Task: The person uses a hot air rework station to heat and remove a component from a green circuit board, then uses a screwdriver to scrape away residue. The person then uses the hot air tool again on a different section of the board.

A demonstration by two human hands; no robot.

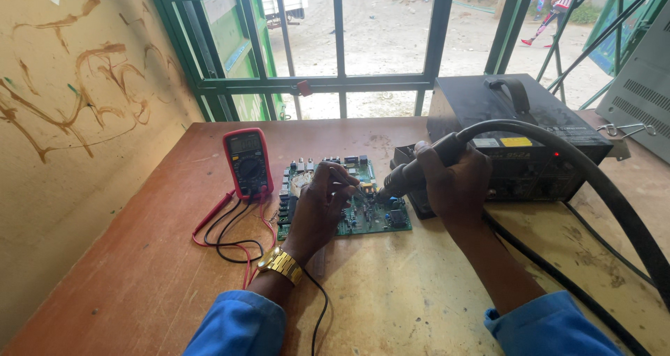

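A green circuit board (377, 216) lies flat on the wooden table (139, 286). My left hand (317, 209), with a gold watch on its wrist, rests on the board and pinches a thin tool, likely tweezers, whose tip touches the board near its middle. My right hand (453, 181) grips the black handle of a hot-air gun (405, 178), its nozzle angled down to the left and close above the same spot. A thick black hose (614, 195) arcs from the handle over to the right.
A black rework station (516, 119) stands behind my right hand. A red multimeter (248, 162) lies left of the board, its red and black leads (230, 237) looped on the table. A plywood wall is on the left, a green window frame behind.
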